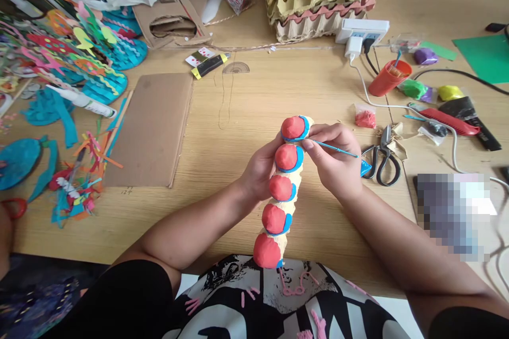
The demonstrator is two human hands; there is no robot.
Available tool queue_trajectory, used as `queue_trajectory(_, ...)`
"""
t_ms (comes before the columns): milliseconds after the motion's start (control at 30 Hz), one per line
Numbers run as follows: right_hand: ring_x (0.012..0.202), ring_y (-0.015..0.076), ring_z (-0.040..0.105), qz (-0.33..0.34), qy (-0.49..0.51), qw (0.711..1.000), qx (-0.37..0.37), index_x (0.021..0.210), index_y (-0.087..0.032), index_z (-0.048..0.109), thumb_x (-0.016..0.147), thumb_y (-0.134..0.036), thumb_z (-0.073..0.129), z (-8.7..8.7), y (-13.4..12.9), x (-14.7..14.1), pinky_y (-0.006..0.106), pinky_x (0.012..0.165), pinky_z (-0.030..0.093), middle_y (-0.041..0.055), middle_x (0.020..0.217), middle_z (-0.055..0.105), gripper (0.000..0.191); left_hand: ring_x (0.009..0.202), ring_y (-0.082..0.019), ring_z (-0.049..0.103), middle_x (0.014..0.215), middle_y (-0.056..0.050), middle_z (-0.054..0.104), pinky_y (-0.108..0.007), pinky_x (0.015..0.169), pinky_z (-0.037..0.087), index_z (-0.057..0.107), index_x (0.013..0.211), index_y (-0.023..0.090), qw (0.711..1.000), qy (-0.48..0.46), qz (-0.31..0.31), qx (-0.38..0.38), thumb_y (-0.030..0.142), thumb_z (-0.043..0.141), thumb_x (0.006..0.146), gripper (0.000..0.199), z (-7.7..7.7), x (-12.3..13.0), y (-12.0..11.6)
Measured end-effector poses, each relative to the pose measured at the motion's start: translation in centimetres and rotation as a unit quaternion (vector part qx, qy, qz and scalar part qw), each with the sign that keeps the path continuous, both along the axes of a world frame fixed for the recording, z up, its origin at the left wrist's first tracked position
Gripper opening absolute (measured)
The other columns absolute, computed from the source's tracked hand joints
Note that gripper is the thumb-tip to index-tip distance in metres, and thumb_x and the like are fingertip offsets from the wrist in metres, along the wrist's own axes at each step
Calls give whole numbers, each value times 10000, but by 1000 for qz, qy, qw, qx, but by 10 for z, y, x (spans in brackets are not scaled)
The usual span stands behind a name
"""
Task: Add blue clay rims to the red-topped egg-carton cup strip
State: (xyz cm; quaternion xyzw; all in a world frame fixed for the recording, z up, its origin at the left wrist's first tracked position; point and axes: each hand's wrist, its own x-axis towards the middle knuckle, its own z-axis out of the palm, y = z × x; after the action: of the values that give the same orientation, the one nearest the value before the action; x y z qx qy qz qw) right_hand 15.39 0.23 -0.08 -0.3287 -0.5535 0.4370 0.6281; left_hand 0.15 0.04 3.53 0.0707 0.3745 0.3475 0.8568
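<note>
While the left hand [260, 169] grasps a strip of red domes [280, 188] above the near side of the tabletop [222, 164], the right hand [336, 156] pinches a thin blue stick [336, 149] beside its farthest dome [293, 127].

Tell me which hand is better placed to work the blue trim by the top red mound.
Probably the right hand: it holds the thin blue stick with one end close to that blue trim, while the left hand is occupied holding the bumpy strip.
</note>
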Motion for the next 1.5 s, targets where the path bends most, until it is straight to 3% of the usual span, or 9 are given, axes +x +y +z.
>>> queue_trajectory(267, 864, 158, 741, 15, 8, 1000, -2, 884, -265, 623, 888, -335, 810, -3, 3, 2, 352, 734, 629, -11, 998, 769, 200, 375, -109, 368, 499, 36, 412, -250, 368, 304, 579, 804, 236, 1000, 19, -3, 3, 649, 707, 848, 434, -7, -4, 1)
queue_trajectory(633, 838, 146, 741, 5, -3, 1000, 11, 875, -263, 642, 889, -290, 810, -1, 0, 0, 332, 707, 634, -13, 995, 775, 171, 384, -71, 323, 505, 55, 403, -223, 376, 270, 599, 759, 194, 995, -104, -12, -2, 350, 629, 987, 279, 3, -2, -2)
queue_trajectory(833, 800, 136, 729, -4, 12, 1000, 11, 849, -252, 616, 885, -297, 815, 1, -1, -2, 318, 687, 618, -14, 962, 768, 208, 373, -76, 314, 496, 61, 383, -229, 377, 264, 584, 773, 212, 997, -69, -24, 1, 467, 729, 911, 324, 0, -2, -1)
queue_trajectory(1067, 776, 127, 717, 3, 43, 999, -17, 834, -253, 628, 875, -254, 821, 3, -2, -2, 307, 678, 617, -24, 948, 766, 198, 371, -113, 391, 503, 39, 412, -254, 398, 347, 598, 839, 235, 997, -37, -41, 51, 639, 687, 877, 415, -22, -7, 1)
queue_trajectory(1233, 830, 143, 723, 40, 62, 997, -26, 876, -275, 651, 882, -259, 816, -1, 0, 0, 323, 693, 620, -27, 982, 764, 166, 381, -83, 365, 522, 57, 371, -229, 377, 330, 568, 827, 218, 995, -42, -55, 78, 634, 601, 948, 435, -24, -7, 2)
queue_trajectory(1500, 863, 145, 719, 20, 74, 996, -42, 859, -278, 656, 887, -238, 810, 0, -2, -3, 323, 715, 609, -27, 980, 771, 162, 377, -76, 334, 518, 67, 334, -230, 395, 299, 536, 801, 226, 993, -72, -72, 53, 570, 569, 991, 395, -20, -7, 2)
